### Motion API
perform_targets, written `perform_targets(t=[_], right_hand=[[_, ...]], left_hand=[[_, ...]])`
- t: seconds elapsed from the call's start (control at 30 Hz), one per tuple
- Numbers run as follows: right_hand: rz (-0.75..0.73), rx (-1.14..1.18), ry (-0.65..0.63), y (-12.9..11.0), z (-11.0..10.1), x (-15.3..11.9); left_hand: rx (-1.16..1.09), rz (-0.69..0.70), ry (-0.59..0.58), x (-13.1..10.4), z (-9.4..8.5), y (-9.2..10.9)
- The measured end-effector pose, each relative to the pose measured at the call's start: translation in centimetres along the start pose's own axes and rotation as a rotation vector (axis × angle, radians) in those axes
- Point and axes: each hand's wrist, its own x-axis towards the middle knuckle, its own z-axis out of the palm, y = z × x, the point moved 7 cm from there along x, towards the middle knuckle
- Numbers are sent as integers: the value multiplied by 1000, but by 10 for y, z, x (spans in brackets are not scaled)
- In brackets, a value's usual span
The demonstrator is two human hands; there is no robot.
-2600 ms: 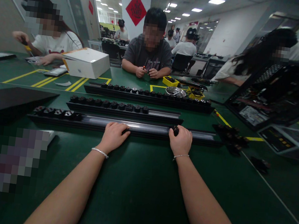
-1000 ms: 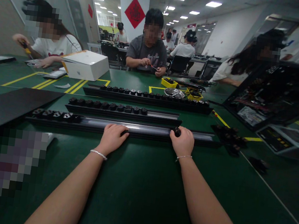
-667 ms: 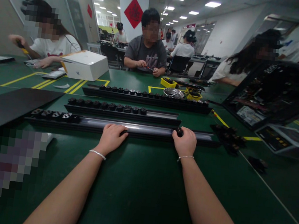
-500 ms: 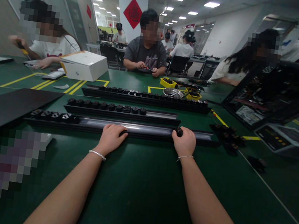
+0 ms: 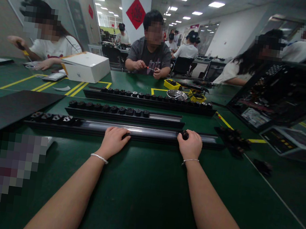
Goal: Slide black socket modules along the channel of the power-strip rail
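A long black rail [image 5: 150,132] with a shiny metal channel lies across the table in front of me. Several round black modules [image 5: 57,117], which look like sockets, sit in its left end. My left hand [image 5: 114,139] is closed over the rail's near edge around the middle, its fingertips hidden behind it. Farther right, my right hand [image 5: 190,145] has its thumb and fingers round a small black module [image 5: 184,134] at the channel. The grip partly hides that module, and I cannot tell whether it is seated in the rail.
Two more rails with modules, a shorter rail [image 5: 166,120] and a far rail [image 5: 149,102], lie beyond. Loose black modules [image 5: 232,140] are piled at the right, near a grey device [image 5: 293,142]. A black panel [image 5: 9,110] lies left; a white box [image 5: 87,67] stands behind. Co-workers sit opposite.
My right hand has shifted slightly to the right along the rail with the small module. My left hand has stayed in place on the rail.
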Motion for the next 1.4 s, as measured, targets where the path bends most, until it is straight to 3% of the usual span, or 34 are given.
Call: perform_targets(t=[0.9,1.4], right_hand=[[65,13,70,16,-2,0],[94,-2,30,19,-3,2]], left_hand=[[4,-9,-10,0,-1,1],[12,1,1,0,-2,1]])
